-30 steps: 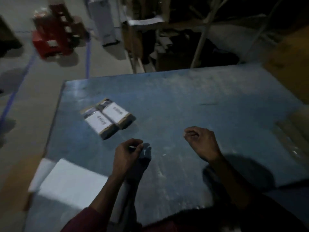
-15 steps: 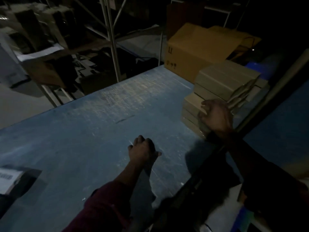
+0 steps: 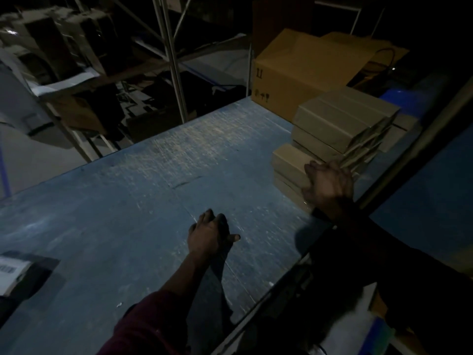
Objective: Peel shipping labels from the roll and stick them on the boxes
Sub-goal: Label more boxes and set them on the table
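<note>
A stack of small brown cardboard boxes [image 3: 340, 121] stands at the right side of the blue table [image 3: 143, 190]. My right hand [image 3: 329, 184] reaches to the stack's lower near corner, and its fingers curl round the end of one small box [image 3: 288, 160]. Near the table's middle my left hand [image 3: 211, 235] rests palm down, fingers loosely bent and thumb out, with nothing visible in it. A labelled box [image 3: 11, 271] with a white barcode label lies at the far left edge. No label roll is in view.
A large cardboard carton [image 3: 299, 70] stands behind the stack. Metal shelving posts [image 3: 172, 62] and dark clutter lie beyond the table's far edge. The table's near right edge runs diagonally past my right forearm. The scene is dim.
My view has swung right, away from the two labelled boxes. My right hand went from the table to the box stack and took hold of a box. My left hand lowered onto the table.
</note>
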A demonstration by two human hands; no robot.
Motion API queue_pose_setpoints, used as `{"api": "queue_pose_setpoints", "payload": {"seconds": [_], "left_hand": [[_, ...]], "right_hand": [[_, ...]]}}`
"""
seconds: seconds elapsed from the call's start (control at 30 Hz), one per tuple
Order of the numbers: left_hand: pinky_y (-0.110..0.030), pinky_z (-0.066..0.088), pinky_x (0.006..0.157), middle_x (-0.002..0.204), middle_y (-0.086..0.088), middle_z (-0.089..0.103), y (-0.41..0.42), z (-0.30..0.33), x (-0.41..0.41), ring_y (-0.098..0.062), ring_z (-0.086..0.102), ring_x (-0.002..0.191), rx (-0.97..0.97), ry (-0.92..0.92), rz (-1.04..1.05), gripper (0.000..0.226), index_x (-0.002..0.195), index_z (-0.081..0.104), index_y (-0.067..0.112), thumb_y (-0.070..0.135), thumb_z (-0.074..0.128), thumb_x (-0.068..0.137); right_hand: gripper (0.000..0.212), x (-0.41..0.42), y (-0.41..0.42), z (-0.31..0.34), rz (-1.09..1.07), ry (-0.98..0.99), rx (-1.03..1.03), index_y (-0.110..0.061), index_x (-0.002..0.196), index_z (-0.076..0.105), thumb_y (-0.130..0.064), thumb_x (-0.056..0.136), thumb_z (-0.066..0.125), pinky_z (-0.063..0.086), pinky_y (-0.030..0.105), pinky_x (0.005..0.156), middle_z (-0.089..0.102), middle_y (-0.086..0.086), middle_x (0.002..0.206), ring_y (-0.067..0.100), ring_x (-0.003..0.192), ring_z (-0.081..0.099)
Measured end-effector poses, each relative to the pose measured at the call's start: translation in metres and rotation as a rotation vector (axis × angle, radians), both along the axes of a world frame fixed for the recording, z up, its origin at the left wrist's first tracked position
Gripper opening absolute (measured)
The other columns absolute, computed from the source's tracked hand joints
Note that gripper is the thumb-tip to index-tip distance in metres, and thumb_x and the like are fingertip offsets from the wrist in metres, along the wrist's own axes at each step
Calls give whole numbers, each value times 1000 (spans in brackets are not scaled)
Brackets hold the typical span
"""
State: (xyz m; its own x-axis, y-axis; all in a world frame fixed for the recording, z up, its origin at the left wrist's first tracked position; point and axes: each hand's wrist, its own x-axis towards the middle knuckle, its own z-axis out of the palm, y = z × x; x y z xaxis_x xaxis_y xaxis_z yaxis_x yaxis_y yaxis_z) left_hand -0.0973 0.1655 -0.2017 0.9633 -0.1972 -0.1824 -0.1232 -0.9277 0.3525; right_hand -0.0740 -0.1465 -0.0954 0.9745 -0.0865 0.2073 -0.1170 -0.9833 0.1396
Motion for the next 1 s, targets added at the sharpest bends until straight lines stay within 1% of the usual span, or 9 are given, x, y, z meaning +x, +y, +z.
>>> {"api": "queue_pose_setpoints", "payload": {"seconds": [0.1, 0.2, 0.33, 0.4, 0.47, 0.7, 0.87, 0.93, 1.0], "left_hand": [[-46, 41, 109, 147, -8, 47, -1, 1, 0, -28, 43, 142, -16, -14, -4, 75, 136, 60, 23, 75, 68, 83], [-45, 49, 101, 135, -1, 55, 6, 3, -2, -26, 53, 133, -31, -37, -25, 62, 122, 66, 29, 75, 65, 81], [-40, 53, 98, 134, -1, 65, 43, -3, -14, -25, 62, 126, -123, -4, 47, 73, 126, 71, 25, 75, 62, 74], [-38, 55, 90, 127, -5, 71, 75, -3, -32, -31, 69, 113, -197, -28, 161, 66, 124, 73, 19, 66, 65, 79], [-39, 54, 93, 126, -11, 73, 109, 4, -61, -33, 71, 113, -255, -74, 276, 61, 125, 75, 11, 52, 63, 81], [-35, 54, 94, 121, -5, 77, 214, 13, -167, -28, 73, 112, -307, -106, 625, 49, 119, 79, 18, 49, 62, 85], [-27, 60, 83, 104, 5, 80, 251, 11, -220, -10, 76, 92, -393, -212, 813, 33, 112, 80, 20, 41, 75, 87], [-29, 62, 78, 100, 10, 79, 256, 11, -237, -2, 75, 86, -475, -282, 902, 25, 112, 79, 23, 34, 76, 88], [-26, 62, 76, 102, 14, 78, 261, 11, -250, 3, 73, 85, -572, -361, 1009, 26, 116, 74, 30, 23, 76, 92]], "right_hand": [[53, -7, 5, 2, 21, 19, 5, -25, 128, 63, -48, 80, 70, 37, 42, 97, 64, -4, 136, 28, 123, 53], [64, -21, 16, 1, 157, -147, 37, -16, 121, 73, -49, 67, 67, 46, 47, 92, 74, 4, 124, 30, 108, 64], [67, -39, 51, -10, 389, -380, 197, -13, 117, 77, -50, 62, 78, 49, 44, 81, 77, 6, 117, 29, 97, 70], [64, -46, 82, -21, 525, -408, 279, -13, 115, 78, -51, 64, 79, 51, 43, 79, 77, 5, 117, 28, 94, 72], [62, -55, 120, -35, 648, -395, 303, -16, 116, 78, -54, 67, 72, 46, 39, 80, 77, 1, 118, 24, 97, 71], [50, -70, 260, -71, 1084, -291, 419, -16, 115, 79, -37, 69, 74, 49, 37, 79, 75, -2, 123, 22, 107, 72], [51, -72, 330, -90, 1310, -152, 451, -16, 114, 79, -39, 68, 77, 52, 38, 79, 76, 0, 121, 23, 107, 73], [56, -74, 349, -86, 1320, 18, 521, -22, 115, 78, -49, 65, 75, 53, 32, 75, 77, -5, 117, 16, 102, 74], [59, -74, 363, -78, 1162, 354, 718, -32, 117, 77, -54, 63, 79, 55, 24, 77, 77, -16, 111, 0, 96, 72]]}}
